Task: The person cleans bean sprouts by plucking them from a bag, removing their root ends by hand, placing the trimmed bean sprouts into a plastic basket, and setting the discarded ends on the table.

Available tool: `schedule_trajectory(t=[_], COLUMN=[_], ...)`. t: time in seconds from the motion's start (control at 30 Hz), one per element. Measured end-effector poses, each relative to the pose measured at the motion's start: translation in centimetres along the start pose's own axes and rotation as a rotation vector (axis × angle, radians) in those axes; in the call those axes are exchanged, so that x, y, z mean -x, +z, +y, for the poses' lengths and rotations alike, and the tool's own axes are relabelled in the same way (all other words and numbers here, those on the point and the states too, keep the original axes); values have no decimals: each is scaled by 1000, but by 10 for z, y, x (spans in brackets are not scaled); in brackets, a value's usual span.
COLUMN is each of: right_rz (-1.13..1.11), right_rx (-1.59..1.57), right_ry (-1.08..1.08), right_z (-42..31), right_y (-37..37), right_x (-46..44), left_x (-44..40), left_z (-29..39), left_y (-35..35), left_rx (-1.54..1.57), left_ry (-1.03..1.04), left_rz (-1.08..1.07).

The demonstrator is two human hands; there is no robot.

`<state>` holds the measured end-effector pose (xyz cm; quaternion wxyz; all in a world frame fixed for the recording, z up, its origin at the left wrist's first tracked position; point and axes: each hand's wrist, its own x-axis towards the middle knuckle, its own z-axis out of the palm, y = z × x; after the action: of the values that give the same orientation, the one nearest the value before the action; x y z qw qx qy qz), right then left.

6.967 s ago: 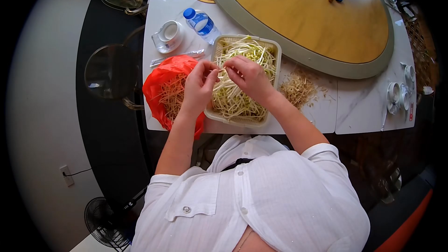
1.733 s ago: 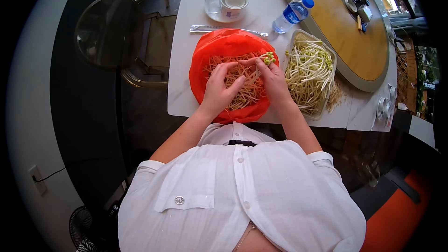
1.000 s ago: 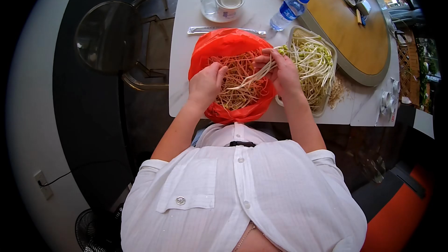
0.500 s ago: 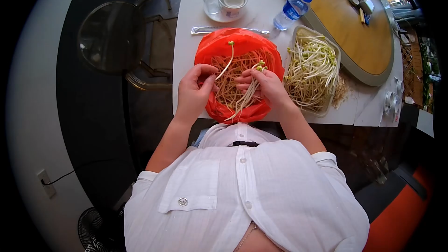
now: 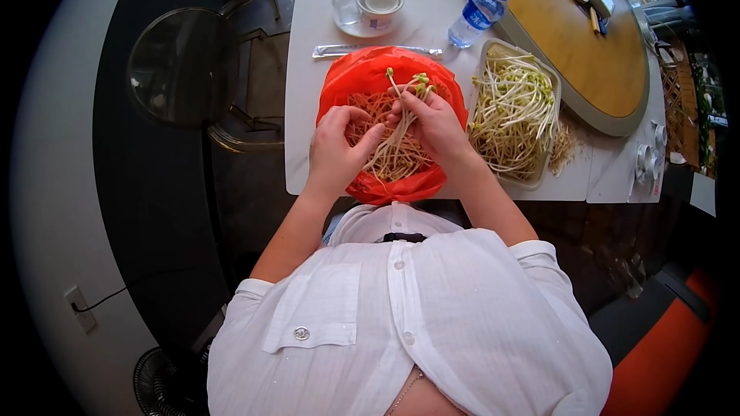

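Observation:
A small bunch of bean sprouts [image 5: 396,141] with green-yellow heads is pinched in my right hand [image 5: 439,125], heads up and pale stems hanging down. My left hand [image 5: 337,146] is just left of it, thumb and fingers apart, with nothing visible between them. Both hands are over an open red plastic bag [image 5: 351,71], which holds a tangle of thin brownish strands, partly hidden by the hands. Right of the bag, a clear plastic tray [image 5: 556,81] is heaped with more sprouts [image 5: 515,119].
Behind the bag lie a wrapped chopstick packet [image 5: 370,52], a bowl and cup on a saucer [image 5: 374,11], and a water bottle [image 5: 479,15]. A round wooden turntable [image 5: 586,38] stands at the back right. Brown scraps [image 5: 566,150] lie beside the tray.
The single sprout that my left hand held is now with the bunch in my right hand. My right hand has moved up and left, and my left fingers have come apart.

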<state>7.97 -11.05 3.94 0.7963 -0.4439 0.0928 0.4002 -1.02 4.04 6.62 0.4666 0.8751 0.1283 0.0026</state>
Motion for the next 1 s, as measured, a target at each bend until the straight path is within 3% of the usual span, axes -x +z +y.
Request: schedule_trajectory(t=[0.03, 0.1, 0.13, 0.17, 0.23, 0.3, 0.33, 0.37, 0.47, 0.57, 0.6, 0.63, 0.7, 0.77, 0.83, 1.0], right_rz=[-7, -20, -20, -20, 4, -95, -101, -101, -261, -260, -91, -98, 105, 56, -51, -52], right_rx=[17, 35, 129, 222, 322, 922, 1057, 1056, 1130, 858, 880, 884, 976, 961, 1149, 1159], right_ry=[-4, -2, -11, -24, -65, -389, -434, -432, 31, 103, -92, -91, -417, -428, -485, -503], right_z=[0, 2, 3, 2, -1, -1, -2, -5, -27, -41, -38, -36, -32, -22, -15, -8], right_y=[5, 14, 18, 24, 28, 20, 19, 18, 26, 15, 14, 12, 10, 11, 18, 15], right_x=[2, 3, 4, 4, 6, -1, -5, -6, -1, -2, 1, 6, 19, 27, 32, 24], left_x=[-4, -10, -14, -15, -15, -13, -13, -12, -11, -15, -15, -17, -21, -20, -19, -18], left_z=[0, 4, -2, -7, -9, -6, -8, -11, -15, -12, -9, -10, -13, -12, -9, -8], left_y=[2, 8, 11, 15, 21, 18, 18, 19, 23, 19, 16, 15, 12, 12, 14, 21], left_rx=[0, 731, 945, 944, 1268, 1256, 1260, 1263, 1217, 1418, 1476, 1478, 1559, 1589, 1642, 1558], left_ry=[-3, -329, -379, -379, -452, -468, -495, -522, -483, -419, -352, -349, -243, -248, -241, -219], left_rz=[0, -300, -456, -453, -590, -610, -648, -686, -697, -639, -541, -533, -396, -377, -392, -411])
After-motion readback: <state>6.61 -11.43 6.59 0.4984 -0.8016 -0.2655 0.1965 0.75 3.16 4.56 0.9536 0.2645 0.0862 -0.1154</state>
